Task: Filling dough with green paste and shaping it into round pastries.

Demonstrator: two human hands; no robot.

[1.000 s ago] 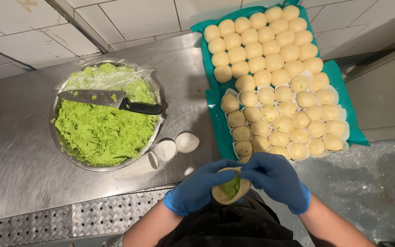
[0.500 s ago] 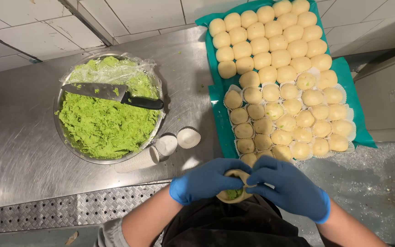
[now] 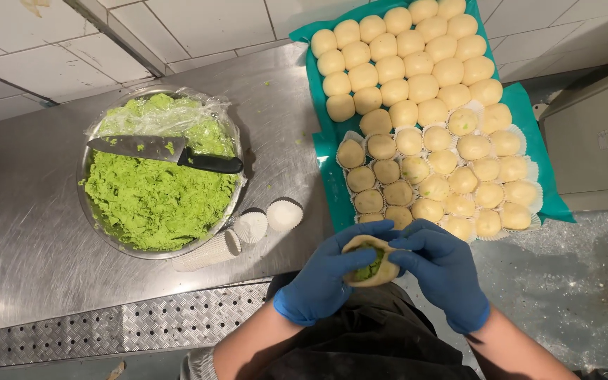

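A: Position of the dough piece (image 3: 369, 260)?

B: Held over the desk (image 3: 29, 232) edge, close to the body, between both gloved hands. Left hand (image 3: 328, 276) cups it from below and the left; right hand (image 3: 439, 267) closes on it from the right, fingertips on the rim. Both grasp it.

A: Orientation?

B: Opening faces up, green filling visible inside. Roughly round, no clear long axis.

A: Surroundings?

B: Tray of dough balls (image 3: 423, 119) lies just ahead and right, nearer the right hand. Bowl of green filling (image 3: 156, 190) with a knife (image 3: 167, 151) sits ahead left, paper cups (image 3: 251, 225) beside it.
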